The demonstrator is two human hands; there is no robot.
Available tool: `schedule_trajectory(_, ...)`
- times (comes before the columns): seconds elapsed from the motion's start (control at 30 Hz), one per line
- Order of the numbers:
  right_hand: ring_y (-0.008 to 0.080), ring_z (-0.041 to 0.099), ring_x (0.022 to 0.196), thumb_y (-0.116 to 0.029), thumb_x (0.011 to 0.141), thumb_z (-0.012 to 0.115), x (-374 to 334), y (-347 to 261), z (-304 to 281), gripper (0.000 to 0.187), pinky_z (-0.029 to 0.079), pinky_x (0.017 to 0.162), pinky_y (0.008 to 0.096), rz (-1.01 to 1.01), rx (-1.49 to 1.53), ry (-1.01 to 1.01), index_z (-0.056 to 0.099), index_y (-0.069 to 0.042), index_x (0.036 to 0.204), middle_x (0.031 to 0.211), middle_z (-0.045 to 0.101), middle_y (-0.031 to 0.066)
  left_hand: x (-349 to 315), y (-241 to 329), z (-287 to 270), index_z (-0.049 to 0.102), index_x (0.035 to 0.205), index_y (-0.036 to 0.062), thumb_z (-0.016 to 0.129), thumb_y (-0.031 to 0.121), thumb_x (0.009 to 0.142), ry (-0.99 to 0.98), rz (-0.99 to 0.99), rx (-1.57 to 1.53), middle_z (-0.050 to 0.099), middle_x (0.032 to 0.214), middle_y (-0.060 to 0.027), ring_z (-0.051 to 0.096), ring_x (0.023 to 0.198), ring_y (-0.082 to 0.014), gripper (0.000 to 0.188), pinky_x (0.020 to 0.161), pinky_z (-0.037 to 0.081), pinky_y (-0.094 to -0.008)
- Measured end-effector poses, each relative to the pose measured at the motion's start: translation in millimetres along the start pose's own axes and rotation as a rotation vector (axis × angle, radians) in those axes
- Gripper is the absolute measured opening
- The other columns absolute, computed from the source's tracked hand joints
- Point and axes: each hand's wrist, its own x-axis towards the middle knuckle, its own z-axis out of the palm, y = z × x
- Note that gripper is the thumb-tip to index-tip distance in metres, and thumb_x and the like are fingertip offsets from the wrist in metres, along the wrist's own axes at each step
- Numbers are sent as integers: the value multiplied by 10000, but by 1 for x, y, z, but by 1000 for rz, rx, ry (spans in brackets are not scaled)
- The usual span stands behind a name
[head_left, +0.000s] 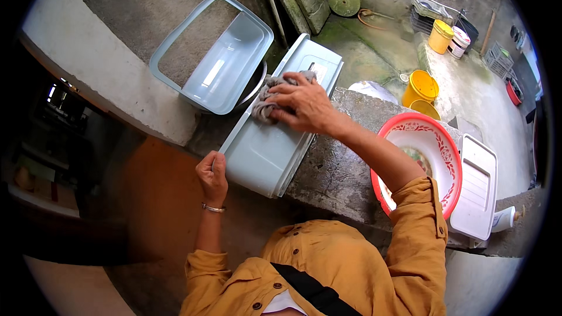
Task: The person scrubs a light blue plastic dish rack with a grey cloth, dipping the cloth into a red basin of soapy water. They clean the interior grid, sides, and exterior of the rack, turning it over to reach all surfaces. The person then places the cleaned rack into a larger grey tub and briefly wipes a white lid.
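Observation:
A pale blue-grey plastic bin lies on its side across the wet stone ledge. My left hand is closed around the bin's near left rim. With my right hand I press a bunched grey cloth against the bin's upward-facing side, and the fingers partly cover it. Beyond the bin on the left rests a second pale blue plastic piece, a tub with an open frame, leaning over a round metal vessel that is mostly hidden.
On the ledge to the right stands a red-rimmed white basin, partly behind my right forearm. Beside it are a white plastic lid and a white bottle. Yellow buckets stand on the lower floor beyond. A pale wall borders the left.

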Motion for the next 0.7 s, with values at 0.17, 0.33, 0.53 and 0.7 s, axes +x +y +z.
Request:
schedule_trajectory(0.17, 251, 392, 1256, -464, 875, 512, 16, 76, -4, 387, 366, 950, 509, 368, -83, 99, 646, -235, 1156, 1281, 542, 25, 1, 3, 12, 426, 655, 50, 514, 297, 952, -27, 27, 3, 327, 595, 72, 280, 579, -32, 396, 490, 225, -230)
schedule_trajectory(0.33, 291, 408, 1223, -427, 899, 516, 12, 55, 1, 362, 411, 929, 448, 344, -51, 8, 647, -206, 1154, 1245, 561, 44, 2, -1, 16, 441, 677, 48, 500, 387, 952, -33, -11, 18, 339, 599, 63, 290, 578, -40, 441, 492, 237, -228)
schedule_trajectory(0.53, 254, 460, 1142, -381, 770, 666, -41, -106, 13, 305, 383, 825, 527, -207, 147, 168, 675, -164, 983, 1091, 562, 30, 2, -4, 12, 520, 732, 27, 462, 490, 943, -32, -20, -8, 407, 608, 44, 346, 596, -41, 512, 501, 288, -233)
schedule_trajectory(0.7, 243, 478, 1132, -354, 795, 652, -21, -64, 3, 236, 381, 843, 503, -194, 234, 96, 688, -175, 945, 1074, 587, 13, 6, -9, 15, 562, 752, -3, 453, 572, 913, -13, 25, -10, 441, 625, 42, 367, 609, -40, 606, 513, 300, -235)
